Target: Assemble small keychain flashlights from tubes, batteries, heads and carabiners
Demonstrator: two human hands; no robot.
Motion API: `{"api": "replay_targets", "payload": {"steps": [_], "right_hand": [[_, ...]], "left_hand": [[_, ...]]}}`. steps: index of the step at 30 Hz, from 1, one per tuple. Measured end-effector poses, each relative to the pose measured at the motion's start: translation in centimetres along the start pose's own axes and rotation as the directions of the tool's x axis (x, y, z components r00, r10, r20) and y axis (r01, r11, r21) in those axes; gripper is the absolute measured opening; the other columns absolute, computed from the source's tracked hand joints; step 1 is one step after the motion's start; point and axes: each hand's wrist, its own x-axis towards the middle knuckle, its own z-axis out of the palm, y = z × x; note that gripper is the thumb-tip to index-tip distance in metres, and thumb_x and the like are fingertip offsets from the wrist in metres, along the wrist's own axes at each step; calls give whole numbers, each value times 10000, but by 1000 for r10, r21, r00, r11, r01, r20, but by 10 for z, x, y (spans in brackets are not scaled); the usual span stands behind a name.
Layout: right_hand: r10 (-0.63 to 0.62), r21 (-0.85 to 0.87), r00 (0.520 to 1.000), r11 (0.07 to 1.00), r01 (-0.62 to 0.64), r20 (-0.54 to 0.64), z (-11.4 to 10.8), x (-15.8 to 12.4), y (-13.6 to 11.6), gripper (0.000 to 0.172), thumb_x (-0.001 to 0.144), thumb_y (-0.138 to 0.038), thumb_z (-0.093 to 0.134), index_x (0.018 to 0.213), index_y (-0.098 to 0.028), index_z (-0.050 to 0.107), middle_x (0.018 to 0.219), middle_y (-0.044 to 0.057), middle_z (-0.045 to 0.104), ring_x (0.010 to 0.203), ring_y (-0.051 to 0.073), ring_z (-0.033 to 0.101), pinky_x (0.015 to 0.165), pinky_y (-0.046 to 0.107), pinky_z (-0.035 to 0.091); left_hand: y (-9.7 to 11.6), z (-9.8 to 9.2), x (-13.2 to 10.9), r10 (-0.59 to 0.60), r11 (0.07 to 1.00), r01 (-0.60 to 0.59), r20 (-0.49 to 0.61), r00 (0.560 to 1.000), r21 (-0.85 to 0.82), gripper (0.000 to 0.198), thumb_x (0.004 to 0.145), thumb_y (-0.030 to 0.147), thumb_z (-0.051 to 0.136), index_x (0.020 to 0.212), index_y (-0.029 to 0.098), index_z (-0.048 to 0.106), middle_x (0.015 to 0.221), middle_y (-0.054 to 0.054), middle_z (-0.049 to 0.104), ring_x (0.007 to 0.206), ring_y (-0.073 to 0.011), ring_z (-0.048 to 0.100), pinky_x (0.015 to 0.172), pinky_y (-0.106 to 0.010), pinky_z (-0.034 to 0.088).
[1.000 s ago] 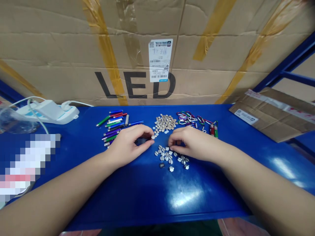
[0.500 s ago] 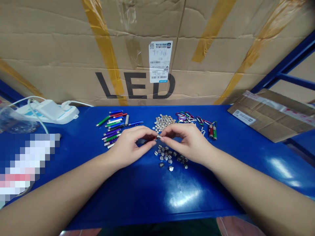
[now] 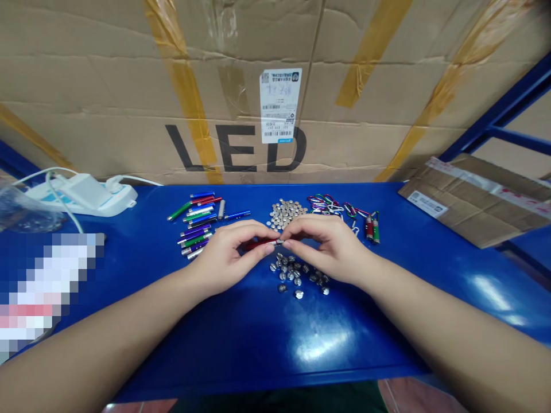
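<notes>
My left hand (image 3: 230, 252) is closed round a slim red metal flashlight tube (image 3: 257, 244), mostly hidden by the fingers. Thumb and fingertips of my right hand (image 3: 331, 248) pinch a small silver piece (image 3: 279, 242) at the tube's right end; whether it is a cap or a button cell I cannot tell. Just beyond the fingertips lies a heap of button cells (image 3: 286, 213). Slotted silver end caps (image 3: 290, 269) are scattered in front of my right hand. Beyond my left hand, coloured flashlight tubes (image 3: 200, 219) lie in a loose pile.
Coloured carabiners (image 3: 325, 203) lie behind my right hand, beside red and green flashlights (image 3: 372, 228) with clips. A white power strip (image 3: 92, 195) sits at the left on the blue table (image 3: 241, 344). A small carton (image 3: 477, 198) stands right; a large cardboard box (image 3: 129, 86) backs the table.
The red tube shows more between my hands now, and its silver end lies level with my right fingertips. Both hands stay in nearly the same place.
</notes>
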Motion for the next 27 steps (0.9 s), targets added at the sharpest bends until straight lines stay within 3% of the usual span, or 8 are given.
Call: {"api": "replay_targets", "payload": {"steps": [2, 5, 8, 11, 16, 18, 24, 27], "right_hand": [[5, 14, 1000, 1000, -5, -10, 2, 0, -1, 82, 964, -205, 666, 937, -172, 736, 891, 50, 755, 833, 154, 692, 794, 301, 544], [283, 252, 959, 926, -279, 22, 9, 1, -5, 90, 931, -260, 711, 916, -171, 710, 796, 32, 739, 734, 145, 689, 708, 289, 557], [581, 560, 784, 582, -589, 221, 16, 2, -9, 217, 856, -325, 810, 879, -161, 671, 687, -4, 702, 591, 116, 674, 589, 241, 559], [664, 706, 647, 248, -663, 375, 19, 4, -11, 219, 829, -280, 839, 822, -131, 678, 677, 7, 704, 568, 95, 689, 597, 206, 591], [643, 775, 570, -59, -629, 512, 21, 6, -14, 136, 884, -160, 721, 779, -129, 640, 650, 4, 689, 531, 73, 667, 584, 188, 594], [646, 797, 618, 25, -604, 448, 23, 6, -13, 136, 871, -183, 743, 849, -167, 610, 666, -11, 703, 547, 93, 685, 591, 210, 598], [580, 554, 809, 643, -529, 100, 22, 0, -11, 131, 866, -264, 764, 905, -169, 682, 752, 11, 719, 711, 137, 711, 708, 271, 586], [528, 422, 845, 749, -511, 87, 18, 0, -12, 118, 890, -271, 736, 930, -164, 711, 781, 16, 716, 707, 131, 688, 672, 256, 550]], "left_hand": [[0, 1, 0, -24, 999, 23, -12, 1000, -32, 131, 961, 224, 715, 1065, 160, 763, 1013, -68, 792, 912, -155, 761, 789, -232, 606], [-1, 1, 1, 20, 1000, -21, -43, 999, -18, 118, 943, 206, 739, 1041, 148, 770, 984, -71, 790, 886, -143, 761, 772, -208, 607], [-2, 1, 1, 140, 988, -137, -48, 989, 66, 106, 933, 154, 746, 1034, 133, 770, 958, -72, 783, 871, -128, 752, 780, -191, 601], [-2, 0, 1, 280, 945, -267, -46, 959, 190, 108, 930, 117, 740, 1036, 110, 754, 961, -94, 771, 899, -152, 744, 825, -236, 606], [1, -1, 1, 449, 844, -431, 17, 893, 319, 135, 912, 44, 721, 1036, 96, 737, 1005, -124, 753, 940, -196, 711, 862, -332, 603], [1, -1, 1, 425, 854, -405, 11, 905, 327, 125, 913, 51, 722, 1026, 103, 735, 1003, -118, 752, 940, -189, 720, 857, -313, 608], [0, 2, 2, 246, 942, -218, -86, 965, 256, 71, 908, 123, 759, 974, 140, 740, 953, -77, 775, 905, -156, 752, 830, -235, 616], [0, 2, 2, 202, 960, -175, -109, 973, 221, 54, 900, 137, 773, 940, 147, 739, 938, -70, 785, 894, -156, 758, 813, -227, 619]]}}
